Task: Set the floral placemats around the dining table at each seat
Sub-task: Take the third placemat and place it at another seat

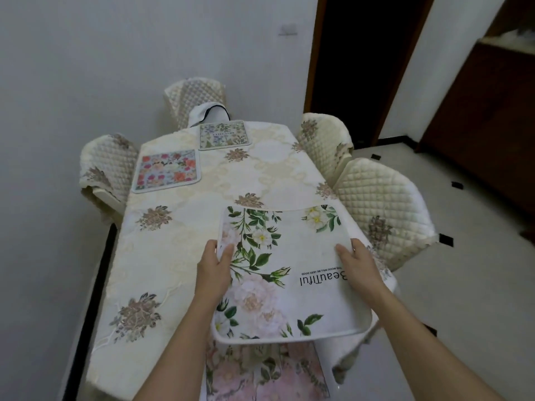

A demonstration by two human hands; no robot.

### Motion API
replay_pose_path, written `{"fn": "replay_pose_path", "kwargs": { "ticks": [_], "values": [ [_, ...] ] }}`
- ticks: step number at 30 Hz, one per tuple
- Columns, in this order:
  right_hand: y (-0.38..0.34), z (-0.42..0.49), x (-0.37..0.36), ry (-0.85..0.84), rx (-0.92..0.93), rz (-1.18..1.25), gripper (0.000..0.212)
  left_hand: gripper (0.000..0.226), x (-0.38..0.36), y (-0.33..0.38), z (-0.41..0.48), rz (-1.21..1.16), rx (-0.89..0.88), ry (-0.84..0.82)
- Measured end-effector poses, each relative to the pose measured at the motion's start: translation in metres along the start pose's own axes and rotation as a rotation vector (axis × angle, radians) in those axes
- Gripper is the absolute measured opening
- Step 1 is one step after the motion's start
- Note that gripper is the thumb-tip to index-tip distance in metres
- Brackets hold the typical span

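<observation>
A white placemat with green leaves, pale roses and the word "Beautiful" (289, 261) is held above the near right part of the table. My left hand (215, 266) grips its left edge, thumb on top. On its right edge my right hand (357, 263) holds it the same way. Under it, at the near table edge, lies a pink floral placemat (269, 371). Two more mats lie flat on the cream tablecloth (185, 227): a colourful rose one (168, 170) at the far left seat and a green botanical one (224, 134) at the far end.
Quilted cream chairs stand at the far end (194, 99), the far left (104, 166) and two along the right side (324, 143), (382, 209). A white wall runs close along the left. A dark doorway and brown cabinet (486, 125) are at the right, beyond tiled floor.
</observation>
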State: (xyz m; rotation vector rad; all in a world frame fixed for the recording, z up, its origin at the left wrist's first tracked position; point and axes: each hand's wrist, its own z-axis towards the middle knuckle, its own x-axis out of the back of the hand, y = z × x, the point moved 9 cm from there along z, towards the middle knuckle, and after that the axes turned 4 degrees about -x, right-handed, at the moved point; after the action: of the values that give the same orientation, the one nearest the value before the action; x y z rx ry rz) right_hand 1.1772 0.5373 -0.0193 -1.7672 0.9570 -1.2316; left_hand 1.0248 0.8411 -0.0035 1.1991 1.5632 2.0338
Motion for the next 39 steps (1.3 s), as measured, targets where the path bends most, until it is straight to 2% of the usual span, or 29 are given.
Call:
{"fn": "replay_pose_path", "kwargs": {
  "ticks": [3, 6, 9, 11, 15, 20, 24, 27, 32, 39],
  "values": [
    [0.016, -0.020, 0.019, 0.062, -0.038, 0.029, 0.014, 0.021, -0.026, 0.002, -0.003, -0.006, -0.032, -0.077],
    [0.044, -0.049, 0.037, 0.149, -0.094, 0.031, 0.026, 0.021, -0.057, 0.005, -0.004, -0.031, -0.052, -0.190],
    [0.080, -0.075, 0.064, 0.242, -0.198, 0.044, 0.009, 0.025, -0.093, 0.014, -0.010, -0.040, -0.097, -0.293],
    [0.089, -0.095, 0.088, 0.332, -0.230, 0.060, 0.011, 0.027, -0.118, 0.023, -0.017, -0.046, -0.123, -0.366],
    [0.111, -0.148, 0.153, 0.535, -0.281, 0.103, 0.010, 0.039, -0.181, 0.061, -0.046, -0.047, -0.187, -0.548],
    [0.137, -0.201, 0.217, 0.723, -0.327, 0.137, 0.013, 0.025, -0.245, 0.116, -0.090, -0.081, -0.310, -0.696],
    [0.157, -0.231, 0.257, 0.822, -0.348, 0.166, 0.020, 0.023, -0.291, 0.148, -0.122, -0.098, -0.370, -0.780],
    [0.172, -0.241, 0.280, 0.871, -0.373, 0.191, 0.014, 0.020, -0.320, 0.159, -0.136, -0.110, -0.371, -0.813],
    [0.207, -0.231, 0.324, 0.902, -0.402, 0.221, 0.017, 0.021, -0.377, 0.183, -0.154, -0.070, -0.407, -0.818],
    [0.262, -0.177, 0.411, 0.815, -0.456, 0.252, 0.016, 0.019, -0.482, 0.225, -0.168, 0.009, -0.416, -0.819]
  ]
}}
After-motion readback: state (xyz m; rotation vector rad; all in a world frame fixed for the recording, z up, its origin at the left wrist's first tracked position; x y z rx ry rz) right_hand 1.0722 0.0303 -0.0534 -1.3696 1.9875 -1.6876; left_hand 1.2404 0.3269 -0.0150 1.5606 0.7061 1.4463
